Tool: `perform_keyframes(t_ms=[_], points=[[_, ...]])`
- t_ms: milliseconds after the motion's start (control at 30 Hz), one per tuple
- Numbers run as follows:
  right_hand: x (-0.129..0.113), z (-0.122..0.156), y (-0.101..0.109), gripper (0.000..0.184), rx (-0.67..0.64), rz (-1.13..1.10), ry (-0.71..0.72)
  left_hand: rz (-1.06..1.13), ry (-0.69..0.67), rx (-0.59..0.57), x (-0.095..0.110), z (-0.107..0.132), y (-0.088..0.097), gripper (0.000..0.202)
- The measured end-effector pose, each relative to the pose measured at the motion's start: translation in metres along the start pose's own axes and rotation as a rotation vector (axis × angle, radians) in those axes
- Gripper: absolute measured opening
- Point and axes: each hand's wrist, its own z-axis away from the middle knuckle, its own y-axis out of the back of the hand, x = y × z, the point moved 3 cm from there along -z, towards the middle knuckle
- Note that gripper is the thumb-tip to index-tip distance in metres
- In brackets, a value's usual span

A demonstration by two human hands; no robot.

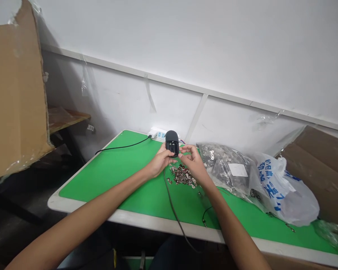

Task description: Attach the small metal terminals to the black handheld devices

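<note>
My left hand [159,162] is closed around the left side and lower edge of a black, round-topped device [171,138], mouse-like in shape. The device is held up over the green table, and an open battery-like compartment in it faces me. My right hand [192,159] is at the device's lower right edge, thumb and fingertips drawn together; whatever they pinch is too small to make out. Just below both hands lies a pile of small metal pieces [183,175]. A thin grey cable [171,204] runs from under my left hand over the table's front edge.
The green table [101,168] has a pale rim. A white power strip [160,134] with a black plug and cord is at the wall. To the right are a clear bag of metal pieces [222,165] and a white plastic bag [281,191]. Cardboard [14,93] stands left.
</note>
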Motion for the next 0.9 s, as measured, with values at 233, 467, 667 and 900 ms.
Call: perform_keyframes(t_ms=[233,467,667,900], points=[[-0.008,0.002,0.001,0.02,-0.03,0.285,0.245,-0.018,-0.018,0.036,0.0,-0.001,0.003,0.052],[-0.008,0.003,-0.001,0.013,0.011,0.346,0.34,-0.025,0.016,0.023,-0.001,0.002,-0.001,0.058],[-0.016,0.01,-0.006,0.014,-0.014,0.502,0.507,-0.011,0.016,0.014,-0.005,0.002,-0.001,0.054],[-0.017,0.014,-0.007,0.017,-0.012,0.574,0.584,-0.002,0.041,0.003,-0.01,0.0,0.003,0.057]])
